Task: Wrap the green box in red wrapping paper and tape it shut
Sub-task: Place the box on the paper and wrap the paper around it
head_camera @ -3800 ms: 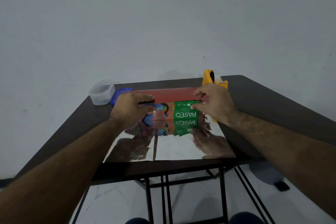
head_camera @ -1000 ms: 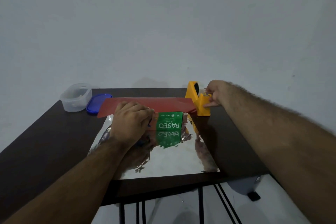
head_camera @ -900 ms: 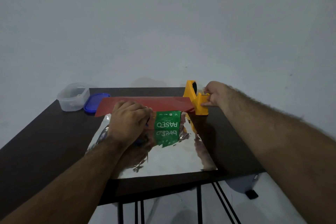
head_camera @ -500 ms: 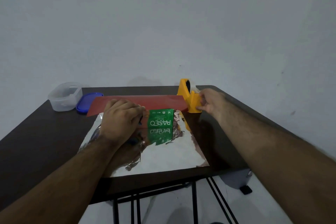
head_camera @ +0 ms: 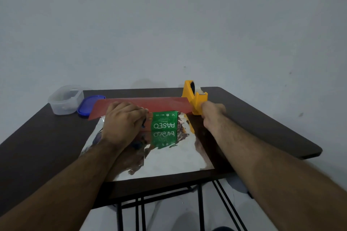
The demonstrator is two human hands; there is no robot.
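In the head view, the left hand point(head_camera: 124, 122) lies fingers-down on the green box point(head_camera: 165, 123), pinning the red wrapping paper point(head_camera: 150, 105) folded over its far edge, mid-table on the sheet's silver underside. The right hand point(head_camera: 213, 112) is at the yellow tape dispenser point(head_camera: 195, 99); whether it pinches tape cannot be told. Best judged: keep pressing firmly while drawing tape, so the fold stays taut.
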